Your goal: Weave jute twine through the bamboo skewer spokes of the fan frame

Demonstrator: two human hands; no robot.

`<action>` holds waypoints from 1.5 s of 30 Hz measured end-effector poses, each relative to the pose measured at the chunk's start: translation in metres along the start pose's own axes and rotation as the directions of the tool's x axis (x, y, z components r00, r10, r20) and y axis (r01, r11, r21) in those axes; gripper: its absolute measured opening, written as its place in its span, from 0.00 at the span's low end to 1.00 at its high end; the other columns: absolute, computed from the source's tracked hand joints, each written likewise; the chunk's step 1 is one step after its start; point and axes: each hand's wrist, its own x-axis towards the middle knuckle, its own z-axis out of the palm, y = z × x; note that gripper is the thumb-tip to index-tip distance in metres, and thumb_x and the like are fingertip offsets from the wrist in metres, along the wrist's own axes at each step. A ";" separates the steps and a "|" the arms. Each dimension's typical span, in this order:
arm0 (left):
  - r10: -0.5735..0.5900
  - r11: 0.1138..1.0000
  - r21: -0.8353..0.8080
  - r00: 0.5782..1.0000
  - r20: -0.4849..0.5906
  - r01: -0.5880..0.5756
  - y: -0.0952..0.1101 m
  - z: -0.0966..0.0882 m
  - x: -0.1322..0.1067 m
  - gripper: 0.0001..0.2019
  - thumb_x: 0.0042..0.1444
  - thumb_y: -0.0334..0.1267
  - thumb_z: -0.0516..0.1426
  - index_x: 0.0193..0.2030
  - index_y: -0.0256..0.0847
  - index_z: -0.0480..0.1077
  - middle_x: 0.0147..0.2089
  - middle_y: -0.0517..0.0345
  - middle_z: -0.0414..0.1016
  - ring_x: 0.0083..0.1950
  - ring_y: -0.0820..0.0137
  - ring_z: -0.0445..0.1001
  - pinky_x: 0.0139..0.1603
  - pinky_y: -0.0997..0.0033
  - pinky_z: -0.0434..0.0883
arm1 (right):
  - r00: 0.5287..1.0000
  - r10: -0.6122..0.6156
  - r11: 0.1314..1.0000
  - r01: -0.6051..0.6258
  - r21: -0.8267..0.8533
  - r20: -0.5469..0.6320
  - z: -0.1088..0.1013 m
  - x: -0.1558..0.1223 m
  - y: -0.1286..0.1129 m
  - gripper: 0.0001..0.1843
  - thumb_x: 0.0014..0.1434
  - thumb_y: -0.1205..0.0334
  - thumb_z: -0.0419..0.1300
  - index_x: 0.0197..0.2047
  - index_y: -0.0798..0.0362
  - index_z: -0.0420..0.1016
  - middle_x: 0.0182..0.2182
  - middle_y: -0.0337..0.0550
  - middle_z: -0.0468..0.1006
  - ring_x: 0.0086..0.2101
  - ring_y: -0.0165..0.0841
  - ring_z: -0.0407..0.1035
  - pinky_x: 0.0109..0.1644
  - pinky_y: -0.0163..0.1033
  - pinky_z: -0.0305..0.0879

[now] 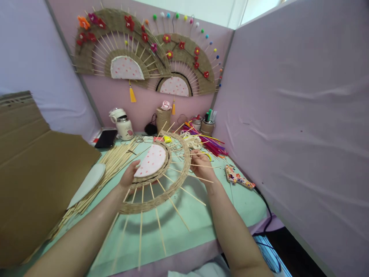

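A half-round fan of thin sticks woven with brown twine is held tilted above the green tablecloth. Its centre carries a white half-circle patch with pink dots. My left hand grips the fan along the patch's straight edge, thumb on top and the other fingers mostly hidden beneath. At the outer woven band, my right hand is closed with its fingers among the protruding stick ends; part of the fingertips is hidden by the band. Bare stick ends fan outward toward me and to the right.
A patterned glue gun with a black cord lies at right. Colourful pipe cleaners and pen cups are behind. Loose sticks, a phone, a bottle and cardboard occupy the left. Two finished fans hang on the back wall.
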 end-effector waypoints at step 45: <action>-0.115 0.993 -0.040 0.909 -0.400 0.108 -0.007 0.000 0.003 0.25 0.60 0.38 0.49 0.54 0.14 0.62 0.31 0.37 0.80 0.30 0.60 0.80 0.38 0.66 0.73 | 0.995 -0.041 0.994 0.050 0.095 -0.096 -0.014 0.005 -0.008 0.23 0.39 0.54 0.73 0.33 0.55 0.68 0.27 0.41 0.79 0.15 0.17 0.56 0.18 0.24 0.54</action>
